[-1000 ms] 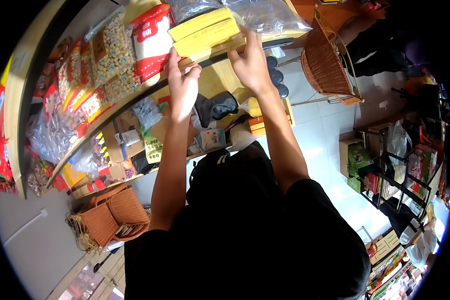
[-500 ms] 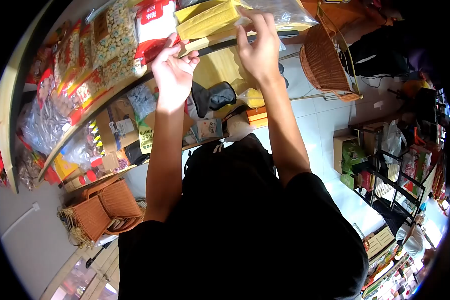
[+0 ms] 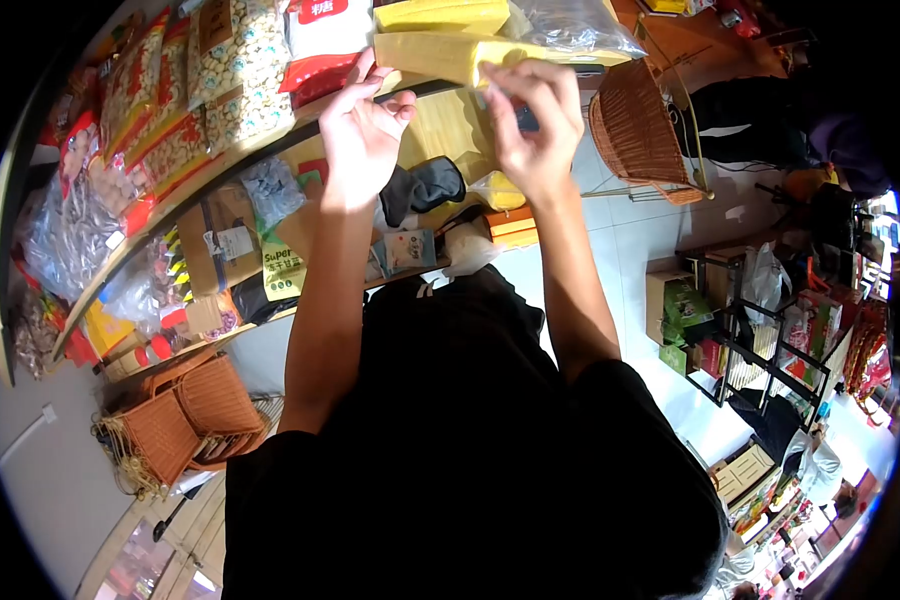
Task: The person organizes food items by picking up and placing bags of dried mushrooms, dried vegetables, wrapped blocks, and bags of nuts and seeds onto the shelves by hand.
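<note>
My right hand (image 3: pixel 542 125) pinches the right end of a flat yellow packet (image 3: pixel 425 55) at the front edge of the upper shelf. My left hand (image 3: pixel 365 140) is palm up at the packet's left end, its fingers apart and partly bent. Its fingertips are at or close to the packet's corner; firm contact cannot be made out. Another yellow packet (image 3: pixel 440 15) lies just behind. Left of it stands a red and white bag (image 3: pixel 325 40), and to the right is a clear plastic bag (image 3: pixel 580 25).
Bags of popcorn-like snacks (image 3: pixel 245 65) line the upper shelf at left. The lower shelf holds a dark grey item (image 3: pixel 435 190), a cardboard box (image 3: pixel 220 250) and a green pouch (image 3: pixel 282 265). Wicker baskets (image 3: pixel 635 125) stand at right and lower left. A black rack (image 3: pixel 760 330) is farther right.
The front yellow packet has come toward me and down to the shelf edge, apart from the one behind. My right hand has moved down and slightly right with it; my left hand shifted slightly right.
</note>
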`<state>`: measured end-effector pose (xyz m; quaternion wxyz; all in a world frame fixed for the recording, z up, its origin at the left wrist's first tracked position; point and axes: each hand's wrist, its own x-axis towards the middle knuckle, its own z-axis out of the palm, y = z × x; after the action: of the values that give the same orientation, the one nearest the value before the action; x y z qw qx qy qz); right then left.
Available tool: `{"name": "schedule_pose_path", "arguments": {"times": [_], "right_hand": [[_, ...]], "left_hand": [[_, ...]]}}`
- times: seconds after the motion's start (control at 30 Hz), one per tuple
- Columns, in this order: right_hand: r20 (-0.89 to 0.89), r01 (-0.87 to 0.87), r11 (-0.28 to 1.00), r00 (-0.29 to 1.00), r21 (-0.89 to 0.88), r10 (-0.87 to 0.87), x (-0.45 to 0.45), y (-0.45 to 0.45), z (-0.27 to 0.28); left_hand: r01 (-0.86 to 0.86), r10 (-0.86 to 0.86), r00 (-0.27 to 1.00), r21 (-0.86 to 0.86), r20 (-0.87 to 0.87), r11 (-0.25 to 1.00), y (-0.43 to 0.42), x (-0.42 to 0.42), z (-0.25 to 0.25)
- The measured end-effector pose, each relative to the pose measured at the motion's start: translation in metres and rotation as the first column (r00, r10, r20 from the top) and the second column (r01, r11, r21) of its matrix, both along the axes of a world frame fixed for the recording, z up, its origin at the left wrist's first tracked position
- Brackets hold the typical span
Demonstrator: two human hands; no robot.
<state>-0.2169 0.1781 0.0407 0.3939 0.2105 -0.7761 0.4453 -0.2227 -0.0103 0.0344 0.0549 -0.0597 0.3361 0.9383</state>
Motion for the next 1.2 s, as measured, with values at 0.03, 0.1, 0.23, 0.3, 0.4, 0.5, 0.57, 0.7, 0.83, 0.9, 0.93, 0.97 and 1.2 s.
{"name": "schedule_pose_path", "arguments": {"times": [0.03, 0.1, 0.23, 0.3, 0.4, 0.5, 0.57, 0.7, 0.83, 0.9, 0.93, 0.97, 1.2], "right_hand": [[-0.026, -0.021, 0.999, 0.999, 0.044, 0.022, 0.008, -0.002, 0.004], [-0.057, -0.046, 0.994, 0.997, 0.1, 0.052, 0.025, -0.009, 0.008], [-0.141, -0.075, 0.99, 0.986, 0.12, 0.092, 0.047, -0.024, -0.006], [-0.087, -0.138, 0.976, 0.984, 0.17, 0.154, 0.069, -0.032, 0.002], [-0.043, -0.232, 0.946, 0.968, 0.228, 0.248, 0.09, -0.042, 0.017], [-0.002, -0.227, 0.937, 0.972, 0.266, 0.236, 0.101, -0.043, 0.014], [0.118, -0.313, 0.89, 0.95, 0.332, 0.29, 0.105, -0.041, 0.009], [0.195, -0.343, 0.863, 0.937, 0.371, 0.289, 0.118, -0.047, 0.009], [0.297, -0.362, 0.857, 0.918, 0.365, 0.261, 0.133, -0.053, 0.009], [0.355, -0.459, 0.855, 0.861, 0.239, 0.363, 0.137, -0.056, 0.009], [0.359, -0.455, 0.857, 0.862, 0.242, 0.357, 0.141, -0.06, 0.008], [0.361, -0.416, 0.898, 0.867, 0.145, 0.343, 0.145, -0.065, 0.006], [0.454, -0.081, 0.997, 0.889, 0.019, 0.064, 0.17, -0.095, 0.008]], "left_hand": [[0.0, 0.0, 1.0, 0.004, -0.001, 1.0, -0.001, 0.0, -0.003], [0.001, -0.001, 1.0, 0.044, 0.018, 0.999, -0.003, -0.001, -0.012], [-0.057, 0.058, 0.99, -0.011, 0.132, 0.998, 0.003, 0.008, -0.001], [0.021, -0.03, 0.994, 0.086, 0.106, 0.996, 0.003, 0.016, 0.002], [0.162, -0.17, 0.985, 0.146, 0.042, 0.976, -0.004, 0.034, 0.001], [-0.179, 0.16, 0.982, -0.228, -0.098, 0.957, 0.02, 0.071, -0.016], [-0.331, 0.214, 0.931, -0.441, -0.295, 0.834, 0.023, 0.085, -0.009], [-0.006, -0.027, 0.988, -0.208, -0.154, 0.978, 0.004, 0.094, 0.005], [0.328, -0.371, 0.927, 0.359, 0.057, 0.874, -0.011, 0.079, -0.026], [0.306, -0.355, 0.934, 0.421, 0.041, 0.854, -0.018, 0.077, -0.033], [0.309, -0.36, 0.932, 0.426, 0.042, 0.85, -0.022, 0.079, -0.035], [0.291, -0.335, 0.942, 0.457, 0.015, 0.84, -0.026, 0.082, -0.037], [0.344, -0.316, 0.937, 0.559, -0.151, 0.755, -0.056, 0.088, -0.046]]}}
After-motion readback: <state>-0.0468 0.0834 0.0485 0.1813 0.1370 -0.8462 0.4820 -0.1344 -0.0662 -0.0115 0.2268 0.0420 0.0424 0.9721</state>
